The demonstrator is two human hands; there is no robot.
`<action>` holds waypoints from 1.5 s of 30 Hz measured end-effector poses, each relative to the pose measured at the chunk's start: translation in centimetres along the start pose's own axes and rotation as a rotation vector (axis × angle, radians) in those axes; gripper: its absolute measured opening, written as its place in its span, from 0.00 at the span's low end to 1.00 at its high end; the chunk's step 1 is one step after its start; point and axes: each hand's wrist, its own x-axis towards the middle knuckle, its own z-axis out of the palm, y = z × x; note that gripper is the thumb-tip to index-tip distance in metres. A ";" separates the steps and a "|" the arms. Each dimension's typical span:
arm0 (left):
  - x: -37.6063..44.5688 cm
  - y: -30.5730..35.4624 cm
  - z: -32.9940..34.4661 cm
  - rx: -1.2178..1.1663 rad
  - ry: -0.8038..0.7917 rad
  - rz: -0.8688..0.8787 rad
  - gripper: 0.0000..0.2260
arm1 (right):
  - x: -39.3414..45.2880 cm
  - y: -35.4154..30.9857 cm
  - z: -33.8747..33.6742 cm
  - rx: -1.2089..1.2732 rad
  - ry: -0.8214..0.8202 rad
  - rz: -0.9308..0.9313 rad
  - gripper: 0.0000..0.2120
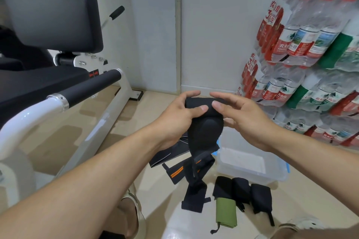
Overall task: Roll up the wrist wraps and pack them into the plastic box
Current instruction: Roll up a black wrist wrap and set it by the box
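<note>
On the tiled floor (161,184) sits the empty plastic box (250,167); above it the left hand (174,116) pinches a black wrist wrap (204,122), right hand (242,120) spread, steadying the roll.

both forearms reach forward, left hand (175,116) with fingers curled, right hand (244,120) with fingers relaxed.
</note>
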 end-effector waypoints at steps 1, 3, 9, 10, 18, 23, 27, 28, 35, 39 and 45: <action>0.0 0.0 0.0 0.010 0.002 0.017 0.22 | 0.0 0.0 0.0 0.005 -0.036 0.037 0.23; 0.0 0.0 -0.2 0.052 0.005 0.055 0.23 | -0.1 -0.1 0.0 -0.012 -0.111 0.097 0.21; -0.4 -0.4 -0.6 0.204 -0.039 0.127 0.26 | -0.3 0.1 -0.3 -0.043 -0.123 0.116 0.19; -0.4 -0.4 -0.7 0.206 -0.040 0.129 0.27 | -0.2 0.2 -0.3 -0.041 -0.111 0.099 0.20; -0.3 -0.1 -0.4 0.048 -0.036 0.029 0.21 | 0.1 -0.2 -0.2 -0.057 0.047 -0.083 0.17; -0.6 0.0 -0.3 0.094 -0.037 -0.014 0.15 | 0.0 -0.1 -0.1 -0.051 0.033 -0.139 0.18; -0.3 -0.1 -0.5 0.069 -0.018 -0.004 0.13 | 0.0 0.0 -0.1 -0.060 0.017 -0.163 0.19; -0.3 -0.1 -0.6 0.061 -0.018 -0.002 0.13 | 0.1 0.0 -0.2 -0.068 0.013 -0.161 0.20; -0.2 0.0 -0.9 0.052 -0.040 0.096 0.16 | 0.3 -0.1 -0.3 0.039 -0.079 -0.029 0.26; -0.3 0.0 -1.0 0.066 -0.057 0.132 0.18 | 0.2 0.0 -0.1 0.028 -0.114 0.026 0.27; -0.3 -0.2 -1.2 0.148 -0.053 0.110 0.23 | -0.1 0.1 0.0 -0.059 -0.060 -0.038 0.23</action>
